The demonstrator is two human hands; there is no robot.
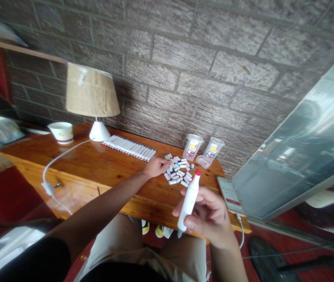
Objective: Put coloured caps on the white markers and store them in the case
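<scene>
My right hand [210, 215] is closed around a white marker [189, 201], raised near the camera. The marker has no cap on its upper end, so a red chisel tip shows; a grey thin tip points down. My left hand [156, 167] reaches to the left edge of a heap of marker caps [178, 170], its fingers stretched out among the nearest ones. The caps are white with coloured ends. Left of that hand lies a slanting row of white markers [130, 147], side by side on the wooden table.
Two clear plastic containers [192, 148] with labels stand behind the caps against the brick wall. A lamp [99, 131] and a paper cup [62, 132] are at the left, the lamp's cord hanging over the front edge. A phone or tablet [230, 194] with a cable lies at the right end.
</scene>
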